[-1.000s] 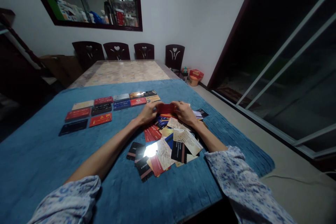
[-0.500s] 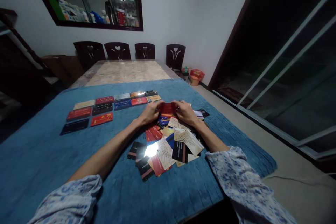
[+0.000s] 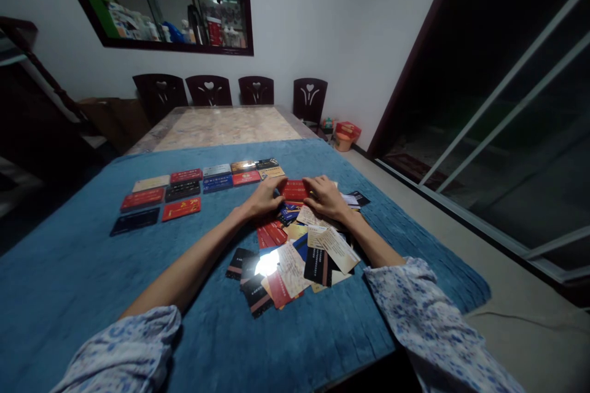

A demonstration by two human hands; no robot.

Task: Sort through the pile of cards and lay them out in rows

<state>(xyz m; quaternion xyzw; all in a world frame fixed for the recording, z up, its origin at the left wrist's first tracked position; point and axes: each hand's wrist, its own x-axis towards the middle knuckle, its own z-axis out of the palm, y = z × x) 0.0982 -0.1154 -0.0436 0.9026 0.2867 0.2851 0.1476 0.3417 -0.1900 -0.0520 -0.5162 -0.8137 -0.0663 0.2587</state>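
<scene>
Between my two hands is a red card (image 3: 295,191), its face with pale print turned toward me; whether more cards lie behind it I cannot tell. My left hand (image 3: 266,198) grips its left edge, thumb toward me. On the right edge, my right hand (image 3: 326,198) closes in the same way. Just below them spreads a loose pile of cards (image 3: 290,267), overlapping in red, black, gold and blue, one shining with glare. To the left, several cards lie sorted in rows, among them a red and gold card (image 3: 181,209) and a dark blue card (image 3: 135,221).
A blue cloth (image 3: 207,331) covers the near part of the table, with bare marble-look tabletop (image 3: 225,126) beyond. Dark chairs (image 3: 209,91) stand at the far end. A black card (image 3: 359,198) lies right of my right hand.
The red card has tilted so its face catches more light and its print shows more clearly. Both hands keep nearly the same place; the whole view has shifted slightly.
</scene>
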